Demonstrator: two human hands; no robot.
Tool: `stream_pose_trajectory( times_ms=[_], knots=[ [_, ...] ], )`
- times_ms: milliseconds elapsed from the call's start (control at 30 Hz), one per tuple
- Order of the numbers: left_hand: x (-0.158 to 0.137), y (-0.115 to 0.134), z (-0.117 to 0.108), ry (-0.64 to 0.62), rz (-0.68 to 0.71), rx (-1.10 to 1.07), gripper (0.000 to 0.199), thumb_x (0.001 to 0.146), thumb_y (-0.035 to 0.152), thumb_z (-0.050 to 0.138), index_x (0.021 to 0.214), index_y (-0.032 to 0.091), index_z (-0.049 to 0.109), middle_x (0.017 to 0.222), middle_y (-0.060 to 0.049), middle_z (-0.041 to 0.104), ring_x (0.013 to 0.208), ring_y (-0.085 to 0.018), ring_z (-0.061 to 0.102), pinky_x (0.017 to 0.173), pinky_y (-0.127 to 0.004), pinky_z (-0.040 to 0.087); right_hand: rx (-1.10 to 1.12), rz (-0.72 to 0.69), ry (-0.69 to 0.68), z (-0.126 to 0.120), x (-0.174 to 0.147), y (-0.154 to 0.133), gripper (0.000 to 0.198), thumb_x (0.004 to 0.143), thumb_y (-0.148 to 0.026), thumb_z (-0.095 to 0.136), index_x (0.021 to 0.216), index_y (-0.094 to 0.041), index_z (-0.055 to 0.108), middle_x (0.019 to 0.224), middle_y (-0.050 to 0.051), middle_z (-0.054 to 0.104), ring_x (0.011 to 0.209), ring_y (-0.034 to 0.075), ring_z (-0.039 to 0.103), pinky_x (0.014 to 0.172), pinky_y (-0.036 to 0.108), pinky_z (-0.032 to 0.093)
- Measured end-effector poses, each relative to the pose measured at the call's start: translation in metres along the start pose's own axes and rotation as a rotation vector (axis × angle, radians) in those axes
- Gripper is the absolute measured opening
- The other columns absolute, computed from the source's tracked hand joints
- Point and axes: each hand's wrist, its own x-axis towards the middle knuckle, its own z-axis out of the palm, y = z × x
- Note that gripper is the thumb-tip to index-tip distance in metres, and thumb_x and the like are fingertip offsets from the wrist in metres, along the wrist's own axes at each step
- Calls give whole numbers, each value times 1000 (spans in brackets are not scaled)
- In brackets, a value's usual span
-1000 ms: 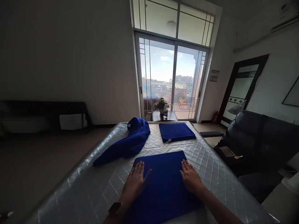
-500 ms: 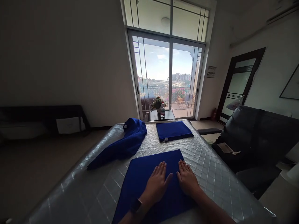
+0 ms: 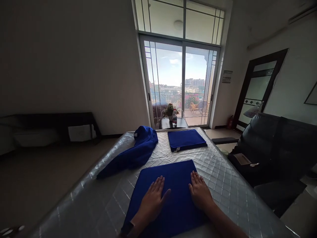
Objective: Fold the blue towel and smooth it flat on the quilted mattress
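Observation:
A flat, folded blue cloth (image 3: 173,185) lies in front of me on a silvery quilted surface (image 3: 228,198). My left hand (image 3: 152,200) rests on its left half, palm down, fingers stretched and thumb out to the side. On the cloth's right edge lies my right hand (image 3: 200,191), also flat with its fingers extended. Both hands hold nothing. Farther back sits a neatly folded blue cloth (image 3: 187,139) with a small white tag at its near corner. To its left a crumpled blue cloth (image 3: 138,150) stretches loosely toward the left edge.
A black armchair (image 3: 274,145) stands close on the right, with a card-like item (image 3: 242,159) on it. Beyond the far edge is a small dark table (image 3: 163,124) with a potted plant (image 3: 169,110) and a bottle (image 3: 174,117). Behind are sliding glass doors (image 3: 183,82).
My left hand has slid left across the folded cloth, away from the right hand. The right hand stays near the right edge. The view has shifted slightly.

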Motion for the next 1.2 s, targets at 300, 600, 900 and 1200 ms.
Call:
stream_pose_trajectory(
  times_ms=[300,600,900,1200],
  knots=[
    [-41,-59,1,52,-151,79,76,95,61,24,152,11,28,162,-10,24,151,-22,21,125,-44,25,-28,3,19,-6,-3,-6,63,98,-37,21,154,-10,22,164,10,22,153,19,14,125,43,16],
    [-37,-52,-13,-2,-131,160,81,94,61,24,150,3,29,160,-15,26,150,-26,23,125,-46,25,-20,4,-8,-11,-54,-9,62,97,-42,24,153,-14,28,162,7,25,151,21,20,125,43,20],
    [-11,79,5,-14,250,-103,74,95,61,18,152,16,31,160,-8,34,149,-27,28,124,-46,34,-11,43,-26,2,-76,3,62,96,-44,26,153,-19,25,162,3,21,151,18,16,126,41,19],
    [-16,91,27,-164,353,-139,73,92,64,23,154,27,9,163,-1,14,152,-24,15,127,-50,26,10,33,-33,8,-71,8,60,95,-39,32,153,-29,23,161,-4,19,151,21,16,126,45,20]
  ],
)
